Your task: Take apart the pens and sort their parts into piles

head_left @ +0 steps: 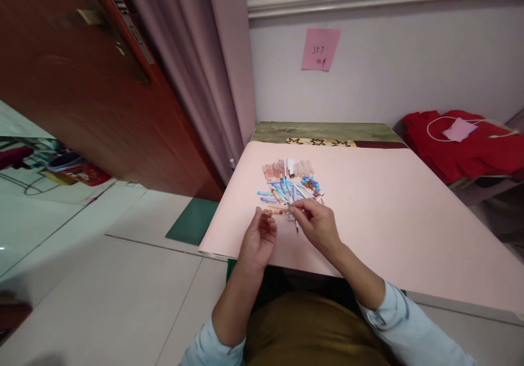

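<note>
Head view is showing the right hand (317, 224) pinching what seems to be a thin pen (295, 221) at the near edge of a pile of blue and orange pens (289, 186). Just beside it, the left hand (258, 239) is curling loosely, fingertips holding a small orange piece (267, 212). Everything is lying on the pink table (388, 219).

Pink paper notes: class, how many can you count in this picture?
2. One pink paper note stuck on the white wall; another on the red cloth. Others may be hidden.
</note>
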`<control>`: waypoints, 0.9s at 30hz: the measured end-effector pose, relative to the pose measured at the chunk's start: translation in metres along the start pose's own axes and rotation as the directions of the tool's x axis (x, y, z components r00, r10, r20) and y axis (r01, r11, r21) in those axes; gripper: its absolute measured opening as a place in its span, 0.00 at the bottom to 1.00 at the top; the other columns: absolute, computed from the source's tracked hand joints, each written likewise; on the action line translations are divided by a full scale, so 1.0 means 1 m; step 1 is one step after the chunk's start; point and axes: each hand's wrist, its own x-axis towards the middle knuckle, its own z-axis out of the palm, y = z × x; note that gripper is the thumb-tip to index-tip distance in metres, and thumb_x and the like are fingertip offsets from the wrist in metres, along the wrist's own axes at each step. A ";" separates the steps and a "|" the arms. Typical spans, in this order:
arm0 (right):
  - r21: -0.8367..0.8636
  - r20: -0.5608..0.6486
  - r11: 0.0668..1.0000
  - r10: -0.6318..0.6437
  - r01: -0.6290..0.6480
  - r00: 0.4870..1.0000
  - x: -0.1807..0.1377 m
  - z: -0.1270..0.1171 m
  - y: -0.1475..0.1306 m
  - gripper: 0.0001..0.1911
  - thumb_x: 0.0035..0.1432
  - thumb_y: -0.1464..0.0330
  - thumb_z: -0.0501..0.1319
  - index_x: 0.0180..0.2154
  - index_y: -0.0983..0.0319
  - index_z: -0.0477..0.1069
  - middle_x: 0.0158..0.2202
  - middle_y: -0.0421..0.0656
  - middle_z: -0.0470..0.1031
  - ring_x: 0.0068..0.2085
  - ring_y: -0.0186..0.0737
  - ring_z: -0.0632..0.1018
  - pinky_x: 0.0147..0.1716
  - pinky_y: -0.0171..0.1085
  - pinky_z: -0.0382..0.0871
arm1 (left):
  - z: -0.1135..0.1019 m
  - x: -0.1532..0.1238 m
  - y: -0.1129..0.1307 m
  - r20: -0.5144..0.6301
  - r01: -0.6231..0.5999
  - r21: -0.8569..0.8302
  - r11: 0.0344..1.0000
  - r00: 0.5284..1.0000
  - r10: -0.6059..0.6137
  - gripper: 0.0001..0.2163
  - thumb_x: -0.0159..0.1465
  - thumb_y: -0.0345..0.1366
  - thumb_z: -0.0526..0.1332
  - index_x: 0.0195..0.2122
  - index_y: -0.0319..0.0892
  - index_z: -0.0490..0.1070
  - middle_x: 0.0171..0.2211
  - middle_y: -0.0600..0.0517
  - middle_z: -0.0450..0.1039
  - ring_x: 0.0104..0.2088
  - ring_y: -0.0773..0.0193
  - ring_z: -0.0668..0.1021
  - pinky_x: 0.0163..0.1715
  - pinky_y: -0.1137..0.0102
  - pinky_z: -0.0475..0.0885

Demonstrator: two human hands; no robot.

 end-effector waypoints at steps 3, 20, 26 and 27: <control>-0.248 0.122 0.958 -0.119 0.147 0.985 0.029 0.024 0.001 0.08 0.62 0.65 0.59 0.36 0.57 0.78 0.36 0.41 0.78 0.38 0.36 0.76 0.37 0.32 0.64 | 0.000 0.002 0.027 0.015 -0.108 -0.034 0.994 0.994 0.108 0.10 0.68 0.32 0.55 0.32 0.35 0.69 0.24 0.52 0.73 0.20 0.75 0.73 0.19 0.82 0.70; -0.569 0.545 0.695 -0.081 0.439 0.835 0.087 0.121 0.010 0.14 0.61 0.72 0.54 0.36 0.67 0.79 0.38 0.54 0.76 0.41 0.45 0.73 0.40 0.40 0.61 | -0.022 0.002 0.069 -0.046 -0.229 0.003 0.973 0.972 0.229 0.08 0.68 0.29 0.55 0.33 0.34 0.69 0.26 0.50 0.74 0.22 0.75 0.74 0.23 0.81 0.73; -0.529 0.355 0.789 -0.130 0.313 0.926 0.064 0.092 -0.009 0.11 0.60 0.68 0.55 0.37 0.64 0.75 0.39 0.49 0.75 0.41 0.43 0.73 0.40 0.38 0.61 | -0.018 0.003 0.061 -0.113 -0.213 0.023 0.977 0.970 0.214 0.07 0.67 0.27 0.55 0.33 0.33 0.70 0.27 0.48 0.76 0.24 0.73 0.77 0.25 0.80 0.75; -0.470 0.258 0.850 -0.124 0.237 0.958 0.056 0.083 -0.009 0.09 0.59 0.68 0.56 0.36 0.63 0.74 0.37 0.47 0.75 0.40 0.41 0.73 0.39 0.36 0.61 | -0.017 0.003 0.057 -0.124 -0.216 0.024 0.976 0.968 0.217 0.07 0.67 0.26 0.55 0.33 0.33 0.70 0.27 0.48 0.76 0.25 0.72 0.78 0.26 0.80 0.76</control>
